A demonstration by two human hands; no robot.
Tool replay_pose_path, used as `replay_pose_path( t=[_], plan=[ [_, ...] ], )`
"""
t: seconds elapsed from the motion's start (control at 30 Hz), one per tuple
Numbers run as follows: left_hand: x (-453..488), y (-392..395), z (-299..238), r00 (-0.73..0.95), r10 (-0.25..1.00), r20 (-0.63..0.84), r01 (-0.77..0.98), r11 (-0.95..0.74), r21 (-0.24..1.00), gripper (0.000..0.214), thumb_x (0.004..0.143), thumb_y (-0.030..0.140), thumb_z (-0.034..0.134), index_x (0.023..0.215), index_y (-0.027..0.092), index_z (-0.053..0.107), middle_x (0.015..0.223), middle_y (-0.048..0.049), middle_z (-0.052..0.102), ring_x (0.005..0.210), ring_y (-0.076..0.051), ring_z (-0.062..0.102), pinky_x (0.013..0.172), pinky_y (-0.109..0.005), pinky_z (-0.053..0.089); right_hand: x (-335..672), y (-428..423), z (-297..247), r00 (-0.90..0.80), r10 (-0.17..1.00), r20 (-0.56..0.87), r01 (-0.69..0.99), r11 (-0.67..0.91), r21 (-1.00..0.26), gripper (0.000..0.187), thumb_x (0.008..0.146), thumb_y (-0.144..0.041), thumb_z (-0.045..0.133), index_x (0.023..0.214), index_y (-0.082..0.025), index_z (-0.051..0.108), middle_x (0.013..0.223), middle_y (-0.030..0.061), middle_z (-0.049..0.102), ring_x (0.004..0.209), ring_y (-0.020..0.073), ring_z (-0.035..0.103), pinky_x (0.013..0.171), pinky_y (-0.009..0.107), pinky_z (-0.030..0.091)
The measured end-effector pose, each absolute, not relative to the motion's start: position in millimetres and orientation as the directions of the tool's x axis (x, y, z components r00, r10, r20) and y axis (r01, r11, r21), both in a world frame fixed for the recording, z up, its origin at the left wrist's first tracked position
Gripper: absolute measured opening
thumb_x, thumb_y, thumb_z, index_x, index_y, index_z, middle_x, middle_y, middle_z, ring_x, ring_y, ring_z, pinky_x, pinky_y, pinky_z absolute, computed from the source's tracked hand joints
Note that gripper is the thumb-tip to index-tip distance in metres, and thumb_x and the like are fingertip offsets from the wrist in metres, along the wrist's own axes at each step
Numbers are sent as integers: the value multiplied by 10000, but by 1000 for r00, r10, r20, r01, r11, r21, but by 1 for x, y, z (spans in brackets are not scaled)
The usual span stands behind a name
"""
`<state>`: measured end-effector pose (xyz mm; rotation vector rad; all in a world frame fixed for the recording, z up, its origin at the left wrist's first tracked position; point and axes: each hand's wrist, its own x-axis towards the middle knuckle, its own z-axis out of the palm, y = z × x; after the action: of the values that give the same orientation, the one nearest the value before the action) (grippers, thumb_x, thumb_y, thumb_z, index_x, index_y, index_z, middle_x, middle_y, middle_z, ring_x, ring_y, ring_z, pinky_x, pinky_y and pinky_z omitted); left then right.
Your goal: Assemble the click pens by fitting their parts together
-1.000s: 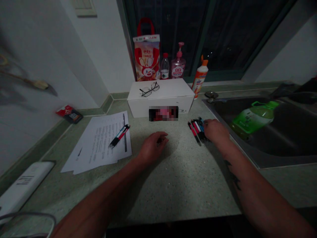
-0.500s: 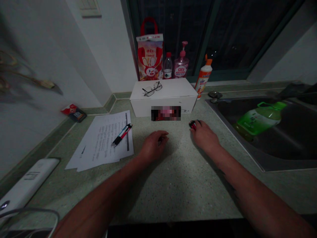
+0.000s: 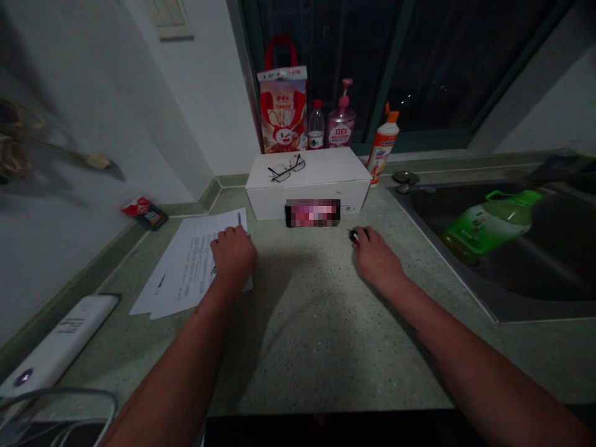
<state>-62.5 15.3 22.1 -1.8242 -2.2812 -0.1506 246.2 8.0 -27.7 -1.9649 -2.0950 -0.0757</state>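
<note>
My left hand (image 3: pixel 234 256) is over the printed sheets (image 3: pixel 186 264), its fingers curled down around the pens lying there. It covers nearly all of the pens; only a small tip shows beside the fingers. On the right, my right hand (image 3: pixel 376 253) rests on the counter with closed fingers around a small bundle of pens (image 3: pixel 354 236). Their dark ends, with a bit of red and white, poke out to the left of the fingers; the rest is hidden in the hand.
A white box (image 3: pixel 265 202) with glasses (image 3: pixel 286 168) on top stands at the back, a blurred-out phone-like object (image 3: pixel 313 213) against its front. Bottles and a red bag (image 3: pixel 283 112) are behind it. Right is a sink (image 3: pixel 488 298) with a green jug (image 3: pixel 493 222); left, a white power strip-like device (image 3: pixel 69 332).
My left hand has moved left from the middle of the counter onto the pens on the sheets. My right hand has shifted slightly left, still holding its bundle.
</note>
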Motion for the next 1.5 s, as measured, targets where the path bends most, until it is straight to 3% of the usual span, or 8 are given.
replay_pose_path(
  t=[0.13, 0.53, 0.7, 0.87, 1.0, 1.17, 1.4, 1.5],
  plan=[
    [-69, 15, 18, -268, 956, 119, 955, 280, -98, 419, 979, 180, 278, 1188, 51, 618, 1167, -254, 659, 1103, -377, 622, 873, -464, 469, 246, 6, -24, -27, 978, 206, 988, 58, -143, 475, 1011, -228, 404, 1451, -70, 489, 1416, 247, 539, 1280, 343, 539, 1059, 445, 457],
    [-62, 14, 29, -163, 976, 146, 978, 179, -108, 379, 978, 152, 327, 1121, 82, 672, 1087, -227, 670, 1009, -354, 636, 803, -427, 488, 244, 1, -8, -49, 966, 252, 987, 86, -138, 472, 967, -231, 454, 1397, -62, 550, 1364, 257, 589, 1217, 380, 579, 1038, 518, 456],
    [-33, 4, 28, 90, 938, 336, 980, -144, 140, 325, 1021, 228, 413, 1207, 152, 670, 1119, -160, 665, 1008, -295, 638, 878, -402, 493, 226, -7, 8, -231, 894, 384, 880, 361, -310, 446, 1022, -283, 429, 1431, -155, 552, 1410, 174, 598, 1296, 313, 558, 1118, 479, 425],
    [6, -19, 8, 388, 853, 348, 714, -517, 471, 243, 959, 182, 593, 1188, 193, 672, 1075, -93, 711, 1008, -238, 654, 918, -370, 510, 208, -18, 9, -466, 802, 374, 689, 594, -416, 374, 1027, -270, 479, 1375, -200, 600, 1320, 125, 675, 1224, 255, 626, 1046, 427, 495],
    [11, -24, -4, 337, 893, 297, 657, -449, 605, 215, 934, 202, 637, 1145, 205, 683, 1037, -73, 725, 941, -220, 672, 875, -364, 534, 212, -15, 3, -427, 846, 318, 682, 533, -501, 261, 1011, -225, 496, 1125, -218, 731, 1076, 85, 767, 1015, 243, 708, 914, 398, 537],
    [-3, -10, -4, 246, 914, 323, 692, -399, 602, 203, 929, 185, 597, 1068, 240, 733, 1056, -65, 741, 1018, -240, 666, 933, -397, 517, 226, -4, 3, -196, 932, 306, 643, 358, -677, 278, 1013, -263, 494, 1046, -203, 763, 903, 54, 775, 776, 198, 701, 767, 336, 539],
    [-6, -2, 4, 213, 951, 223, 671, -309, 674, 193, 928, 265, 584, 910, 247, 775, 901, -42, 760, 904, -232, 681, 860, -367, 503, 225, -6, 8, -299, 914, 276, 614, 405, -677, 209, 961, -239, 587, 1049, -237, 777, 995, 56, 789, 907, 218, 716, 841, 354, 537],
    [-4, -4, 4, 217, 972, 88, 648, -211, 731, 385, 995, 357, 470, 751, 209, 730, 725, -29, 714, 730, -202, 660, 747, -331, 495, 225, -6, 8, -290, 897, 333, 621, 441, -648, 170, 947, -226, 619, 1022, -238, 772, 969, 46, 777, 904, 213, 706, 843, 352, 527]
  ],
)
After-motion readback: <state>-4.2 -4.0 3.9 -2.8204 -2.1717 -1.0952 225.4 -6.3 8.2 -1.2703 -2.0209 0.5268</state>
